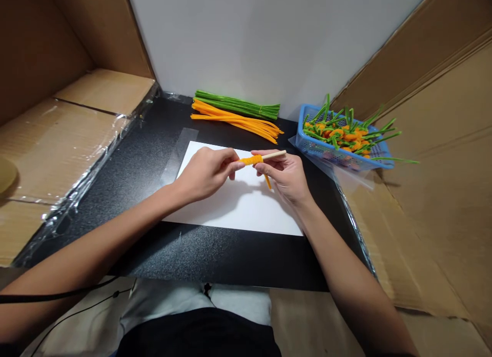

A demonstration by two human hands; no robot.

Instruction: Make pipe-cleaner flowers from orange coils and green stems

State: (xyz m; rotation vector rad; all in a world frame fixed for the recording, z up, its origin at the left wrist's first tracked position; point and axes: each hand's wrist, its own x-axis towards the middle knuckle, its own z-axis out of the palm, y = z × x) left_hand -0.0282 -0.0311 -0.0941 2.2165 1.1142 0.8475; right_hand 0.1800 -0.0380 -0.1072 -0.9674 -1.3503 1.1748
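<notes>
Over a white sheet of paper (215, 206), both hands work on a thin wooden stick (274, 154) with an orange pipe cleaner (252, 160) coiled round it. My left hand (205, 171) pinches the left end of the coil. My right hand (286, 175) grips the stick and the loose orange tail that hangs down under it. The stick's bare end points right, towards the basket.
The paper lies on a black table (154, 244). A bundle of green pipe cleaners (238, 104) and one of orange pipe cleaners (234, 120) lie at the back. A blue basket (326, 149) of orange-and-green pieces stands at the right. Cardboard walls close in both sides.
</notes>
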